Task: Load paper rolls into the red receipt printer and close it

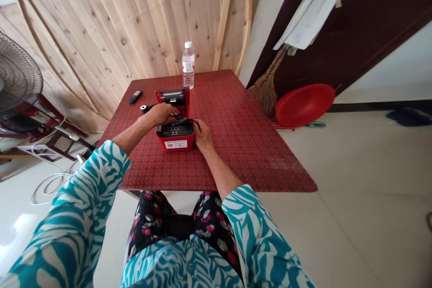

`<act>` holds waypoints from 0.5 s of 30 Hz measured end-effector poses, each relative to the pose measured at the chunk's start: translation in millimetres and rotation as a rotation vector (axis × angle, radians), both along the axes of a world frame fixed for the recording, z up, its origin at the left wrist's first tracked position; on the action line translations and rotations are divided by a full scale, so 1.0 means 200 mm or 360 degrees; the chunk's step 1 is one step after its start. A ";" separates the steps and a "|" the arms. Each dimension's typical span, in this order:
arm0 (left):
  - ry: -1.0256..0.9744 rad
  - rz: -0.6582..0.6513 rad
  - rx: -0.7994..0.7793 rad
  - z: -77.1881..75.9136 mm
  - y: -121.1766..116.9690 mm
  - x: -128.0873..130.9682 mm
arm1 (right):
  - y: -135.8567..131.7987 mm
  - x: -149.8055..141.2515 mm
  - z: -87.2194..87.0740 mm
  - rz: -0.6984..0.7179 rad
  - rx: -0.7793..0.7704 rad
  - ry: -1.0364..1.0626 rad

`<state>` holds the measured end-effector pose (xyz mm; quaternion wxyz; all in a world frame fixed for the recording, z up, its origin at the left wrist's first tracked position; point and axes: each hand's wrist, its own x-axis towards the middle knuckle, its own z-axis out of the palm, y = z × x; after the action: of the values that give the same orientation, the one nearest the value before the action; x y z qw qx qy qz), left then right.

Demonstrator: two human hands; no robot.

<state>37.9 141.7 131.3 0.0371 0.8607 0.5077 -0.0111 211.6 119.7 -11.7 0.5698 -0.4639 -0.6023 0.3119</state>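
A small red and black label printer (176,138) sits on the table with its lid (173,98) raised at the back. My left hand (163,113) reaches over the printer's open bay from the left. Its fingers are bent down onto something dark there, which I cannot make out. Beside that hand lies a small black roll with a white end (144,109). My right hand (203,134) is closed against the printer's right side, fingers at the top edge. The inside of the bay is mostly hidden by my left hand.
On the patterned red table (243,144), a clear water bottle (188,66) stands behind the printer and a dark remote-like object (135,96) lies at the far left. A fan (16,72) is on the left. A broom (268,83) and red basin (305,104) are at the right.
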 end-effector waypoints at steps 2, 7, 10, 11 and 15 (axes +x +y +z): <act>0.0151 -0.0027 -0.0062 0.00 0.03 0.04 | 0.00 0.00 0.01 0.0000 -0.0016 -0.0007; 0.0297 -0.0037 -0.0118 0.01 0.07 0.08 | 0.00 0.00 0.02 -0.0006 -0.0043 -0.0036; 0.0190 -0.0091 -0.0118 0.01 0.07 0.05 | 0.00 0.00 0.02 -0.0019 -0.0030 -0.0006; 0.0094 -0.0105 -0.0105 0.00 0.06 0.04 | -0.01 0.00 0.02 -0.0023 -0.0025 0.0007; -0.0398 -0.0093 -0.0028 -0.02 0.00 -0.05 | -0.01 0.00 0.01 0.0001 -0.0029 0.0023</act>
<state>28.1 140.8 127.9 0.1073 0.8695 0.4736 0.0907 211.4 118.3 -9.4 0.5697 -0.4666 -0.5955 0.3210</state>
